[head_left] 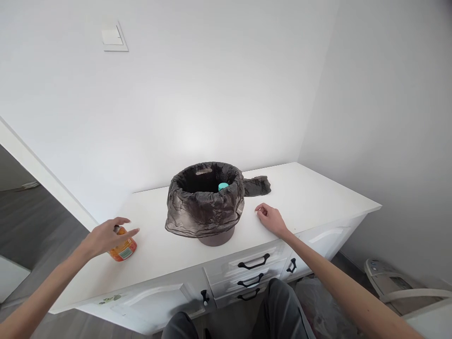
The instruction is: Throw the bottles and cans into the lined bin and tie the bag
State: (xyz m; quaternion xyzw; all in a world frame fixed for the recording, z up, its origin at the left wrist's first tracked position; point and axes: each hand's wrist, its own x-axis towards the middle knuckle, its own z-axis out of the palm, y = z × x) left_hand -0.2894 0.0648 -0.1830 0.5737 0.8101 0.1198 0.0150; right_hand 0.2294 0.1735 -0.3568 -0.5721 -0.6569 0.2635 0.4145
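My left hand [106, 236] is at an orange, labelled jar or can [123, 247] on the left of the white cabinet top. Its thumb and fingers are spread and reach past the upper part, which they partly hide; no firm grip shows. My right hand [270, 218] rests near the front edge with its fingers curled in and nothing visible in them. Between both hands stands a bin [217, 238] lined with a dark plastic bag [205, 212] folded over its rim. Inside it, a turquoise cap [223, 186] shows; what lies below the cap is hidden.
A folded dark plastic bag [257, 186] lies right of the bin. The white cabinet top [318, 197] runs against the wall, with black-handled drawers [250, 280] below. A wall switch [115, 37] is at upper left. A pale appliance-like object [395, 282] stands at lower right.
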